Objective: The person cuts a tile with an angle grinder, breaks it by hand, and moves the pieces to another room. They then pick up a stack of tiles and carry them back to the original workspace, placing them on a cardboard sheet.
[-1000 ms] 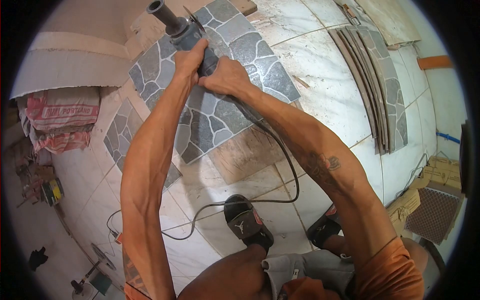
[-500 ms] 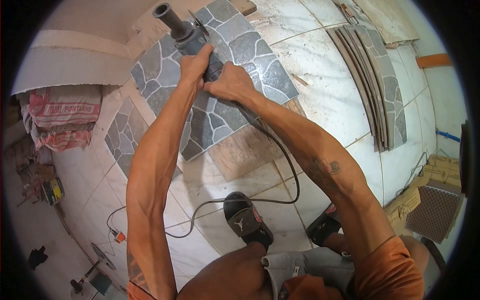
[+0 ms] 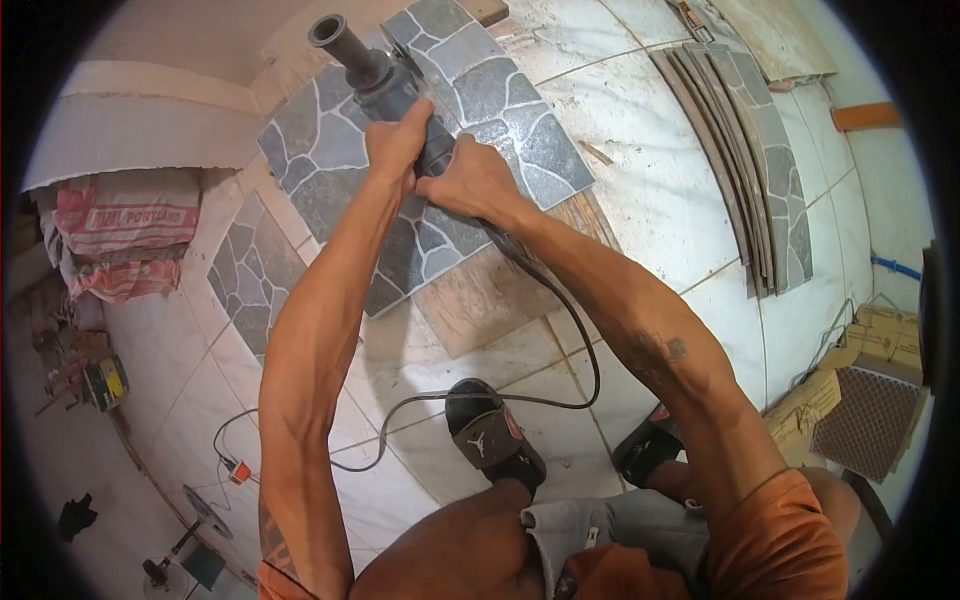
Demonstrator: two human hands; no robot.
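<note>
Grey grinder (image 3: 392, 98), in both hands (image 3: 398, 150), disc (image 3: 402, 50) partly hidden

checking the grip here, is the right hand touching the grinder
Touching. The head view shows the right hand gripping the rear of the grinder, its thumb and fingers against the dark body.

My left hand (image 3: 398, 143) is curled closed, thumb pointing forward. My right hand (image 3: 470, 182) is closed just beside it, slightly nearer me. My left arm (image 3: 318, 310) and tattooed right arm (image 3: 630, 285) converge ahead, sloping inward.
</note>
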